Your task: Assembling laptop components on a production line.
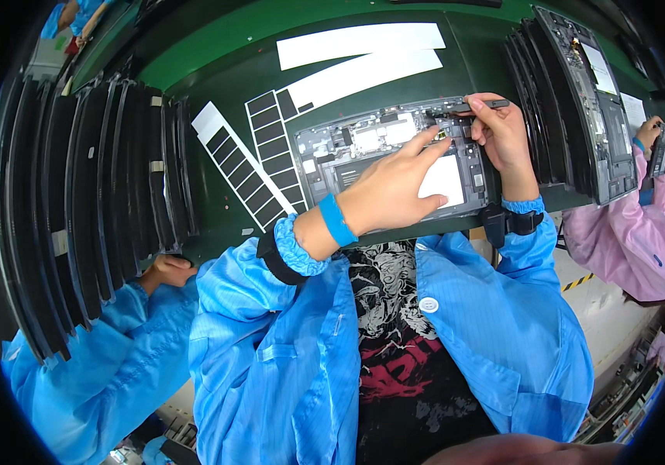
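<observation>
Your left hand lies flat and open over the opened device chassis in the upper middle of the frame, palm down on its white rectangular pad, with the forefinger stretched out so that its tip touches a small part near the chassis's upper edge; it grasps nothing. Your right hand, just to the right of it, is closed around a thin dark tool that lies almost level, its tip pointing left at the same upper edge, close beside your left fingertip. The chassis rests on the green work surface, its lower edge hidden behind your forearms. Left of it lie two strips of backing paper carrying rows of black rectangular stickers, and above it two long white strips. A row of dark flat panels stands on edge along the left of the frame, and another stack of opened chassis leans at the upper right. A co-worker's hand in a blue sleeve shows at lower left, and a person in a pink sleeve works at the right edge.
</observation>
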A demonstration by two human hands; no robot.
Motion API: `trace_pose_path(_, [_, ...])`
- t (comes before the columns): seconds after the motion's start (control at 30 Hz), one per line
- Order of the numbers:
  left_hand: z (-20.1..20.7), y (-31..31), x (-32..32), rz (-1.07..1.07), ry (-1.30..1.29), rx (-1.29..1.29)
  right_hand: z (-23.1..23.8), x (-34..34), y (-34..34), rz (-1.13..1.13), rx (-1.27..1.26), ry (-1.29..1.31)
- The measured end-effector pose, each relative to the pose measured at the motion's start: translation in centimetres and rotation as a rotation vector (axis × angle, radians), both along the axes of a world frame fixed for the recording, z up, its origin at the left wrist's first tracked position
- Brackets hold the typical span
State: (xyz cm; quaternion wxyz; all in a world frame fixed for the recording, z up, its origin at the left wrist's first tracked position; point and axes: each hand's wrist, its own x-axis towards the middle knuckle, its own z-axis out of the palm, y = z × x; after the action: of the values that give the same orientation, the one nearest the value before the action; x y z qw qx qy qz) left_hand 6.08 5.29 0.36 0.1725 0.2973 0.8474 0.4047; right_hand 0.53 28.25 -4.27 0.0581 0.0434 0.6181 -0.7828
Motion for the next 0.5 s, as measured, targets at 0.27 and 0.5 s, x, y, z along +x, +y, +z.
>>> trace_pose_path(0.27, [-0.14,0.38,-0.02,-0.041,0.047,-0.094,-0.43,-0.27,0.43,0.077,-0.054,-0.005])
trace_pose_path(0.5, [0.10,0.24,-0.21,-0.030,0.008,-0.104,-0.52,-0.32,0.42,0.073,-0.015,-0.021])
